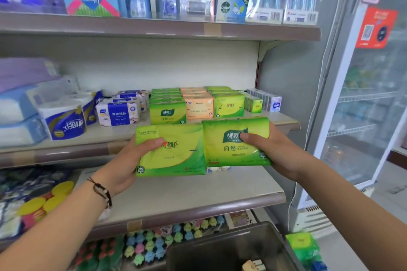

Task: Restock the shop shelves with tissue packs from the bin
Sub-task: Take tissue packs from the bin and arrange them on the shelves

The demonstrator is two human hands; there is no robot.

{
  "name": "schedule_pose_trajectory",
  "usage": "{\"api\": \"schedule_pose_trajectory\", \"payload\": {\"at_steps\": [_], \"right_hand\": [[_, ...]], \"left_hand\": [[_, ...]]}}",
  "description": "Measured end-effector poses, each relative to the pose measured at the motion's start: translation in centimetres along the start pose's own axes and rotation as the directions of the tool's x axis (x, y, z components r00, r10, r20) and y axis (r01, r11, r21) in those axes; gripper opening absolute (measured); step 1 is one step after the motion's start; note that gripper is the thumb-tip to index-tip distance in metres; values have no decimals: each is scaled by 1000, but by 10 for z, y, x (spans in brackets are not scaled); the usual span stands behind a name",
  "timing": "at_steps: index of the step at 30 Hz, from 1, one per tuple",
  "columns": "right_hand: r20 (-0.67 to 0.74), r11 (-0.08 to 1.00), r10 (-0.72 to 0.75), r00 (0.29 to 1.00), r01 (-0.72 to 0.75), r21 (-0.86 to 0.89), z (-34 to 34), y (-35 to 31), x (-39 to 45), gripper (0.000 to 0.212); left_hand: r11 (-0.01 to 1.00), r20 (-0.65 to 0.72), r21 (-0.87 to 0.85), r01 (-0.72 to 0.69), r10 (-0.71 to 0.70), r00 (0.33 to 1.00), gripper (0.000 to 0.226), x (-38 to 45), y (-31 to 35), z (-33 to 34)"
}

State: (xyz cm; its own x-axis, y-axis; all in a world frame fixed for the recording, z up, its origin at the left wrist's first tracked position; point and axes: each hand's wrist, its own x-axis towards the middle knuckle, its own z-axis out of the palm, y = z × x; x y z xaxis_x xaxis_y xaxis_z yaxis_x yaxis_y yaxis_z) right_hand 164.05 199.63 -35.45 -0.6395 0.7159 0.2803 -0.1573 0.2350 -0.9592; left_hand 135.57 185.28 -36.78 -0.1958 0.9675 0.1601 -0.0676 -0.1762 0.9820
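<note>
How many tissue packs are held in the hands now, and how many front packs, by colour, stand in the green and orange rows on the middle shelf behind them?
Green packs in hands: 2, one in the left hand at and one in the right hand at
Green front packs on shelf: 2
Orange front packs on shelf: 1
Total: 5
</note>
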Motion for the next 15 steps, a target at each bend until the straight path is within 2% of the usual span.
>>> {"api": "schedule_pose_trajectory", "payload": {"at_steps": [7,15], "right_hand": [[-32,999,16,999,-14,43,1,17,7,95],[4,989,39,999,-39,140,22,30,43,101]], "left_hand": [[1000,-5,-10,16,-16,1000,113,3,-12,-8],[997,-156,-71,-10,-2,988,116,-5,-19,-52]]}}
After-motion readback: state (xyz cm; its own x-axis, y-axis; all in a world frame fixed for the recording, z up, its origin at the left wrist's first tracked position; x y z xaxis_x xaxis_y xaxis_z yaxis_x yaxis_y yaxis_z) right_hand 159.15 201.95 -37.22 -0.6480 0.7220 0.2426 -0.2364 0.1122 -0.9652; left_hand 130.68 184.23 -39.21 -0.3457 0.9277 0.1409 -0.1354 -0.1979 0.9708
